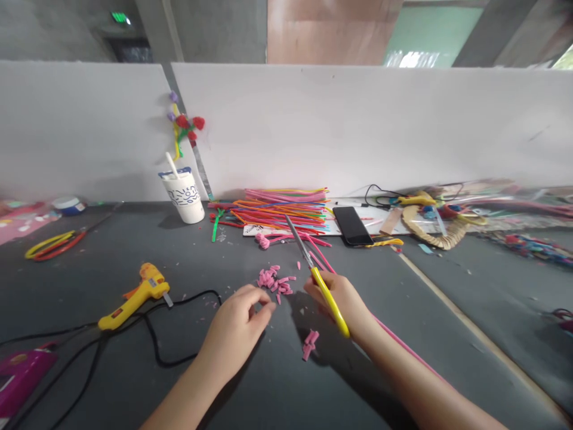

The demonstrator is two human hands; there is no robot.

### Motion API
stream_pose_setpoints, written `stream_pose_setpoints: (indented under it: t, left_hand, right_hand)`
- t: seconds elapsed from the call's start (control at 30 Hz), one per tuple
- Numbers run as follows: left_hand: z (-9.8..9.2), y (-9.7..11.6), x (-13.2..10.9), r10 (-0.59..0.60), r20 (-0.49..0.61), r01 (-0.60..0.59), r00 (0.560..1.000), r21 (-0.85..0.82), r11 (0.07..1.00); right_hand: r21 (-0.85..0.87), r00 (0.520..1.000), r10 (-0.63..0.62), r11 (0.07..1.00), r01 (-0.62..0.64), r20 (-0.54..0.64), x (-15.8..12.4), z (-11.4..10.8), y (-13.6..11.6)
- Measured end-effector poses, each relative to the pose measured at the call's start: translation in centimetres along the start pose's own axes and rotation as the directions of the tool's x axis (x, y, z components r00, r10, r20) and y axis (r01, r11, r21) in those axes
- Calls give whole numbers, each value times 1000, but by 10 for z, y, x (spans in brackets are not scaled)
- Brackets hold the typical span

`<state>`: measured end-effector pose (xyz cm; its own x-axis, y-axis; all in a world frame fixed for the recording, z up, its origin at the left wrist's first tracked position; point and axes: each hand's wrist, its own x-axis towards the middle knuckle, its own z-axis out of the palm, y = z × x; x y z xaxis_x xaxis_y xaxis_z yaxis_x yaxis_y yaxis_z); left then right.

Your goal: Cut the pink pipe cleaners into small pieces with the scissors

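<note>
My right hand (338,301) is closed on yellow-handled scissors (329,301), whose blades point up and to the left. A long pink pipe cleaner (407,348) runs beneath the right wrist. My left hand (248,313) has its fingers curled, thumb near the fingertips, just below a pile of short pink pieces (271,279); whatever is between the fingers, if anything, is too small to make out. A smaller group of pink pieces (310,344) lies between the two hands, nearer the front.
Behind the hands lie bundled colored pipe cleaners (282,209), a black phone (352,226) and a beige ring (434,233). On the left are a patterned cup (185,197), a yellow glue gun (134,301) with black cables, and other scissors (56,245). A white partition (358,125) stands behind.
</note>
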<state>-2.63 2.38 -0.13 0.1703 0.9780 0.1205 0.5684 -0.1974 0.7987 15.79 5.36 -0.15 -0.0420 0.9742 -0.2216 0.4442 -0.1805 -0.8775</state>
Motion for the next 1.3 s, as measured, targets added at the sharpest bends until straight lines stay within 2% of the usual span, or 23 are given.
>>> stream_pose_setpoints:
  t: [0.17, 0.23, 0.3, 0.43, 0.6, 0.7, 0.8, 0.9, 0.97, 1.07, 1.3]
  left_hand:
    - [11, 5, -5, 64, 135, -69, 989, 33, 997]
    - [20, 8, -9, 123, 241, -139, 963, 53, 989]
    - [30, 11, -14, 130, 297, -179, 946, 143, 973]
    - [47, 13, -19, 128, 304, -236, 944, 350, 907]
    - [54, 12, -20, 155, 320, -265, 935, 335, 904]
    - [51, 9, -17, 115, 254, -179, 960, 242, 954]
    - [44, 5, -12, -20, 217, 22, 976, -5, 1000]
    - [35, 3, -6, -163, 311, 263, 936, -315, 912]
    - [32, 4, -3, -226, 360, 368, 905, -401, 839]
    - [29, 8, -3, -265, 383, 427, 885, -439, 791]
    - [26, 8, -3, -261, 365, 427, 894, -512, 745]
  right_hand:
    - [-48, 999, -38, 998, 39, 33, -5, -9, 6]
    - [-57, 997, -56, 997, 59, 52, -7, -10, 6]
    - [-57, 995, -69, 996, 73, 68, -9, -10, 7]
    - [-49, 993, -78, 995, 83, 88, -12, -6, 7]
    - [-22, 990, -95, 995, 98, 103, -14, -4, 9]
    - [-5, 989, -100, 995, 101, 110, -15, -4, 10]
    - [15, 984, -96, 995, 94, 150, -18, -4, 9]
    - [33, 972, -89, 996, 84, 217, -22, -3, 6]
    - [41, 962, -84, 996, 76, 259, -24, -2, 4]
    - [46, 952, -75, 997, 64, 298, -25, 0, 5]
    - [61, 952, -73, 997, 57, 298, -20, -3, 11]
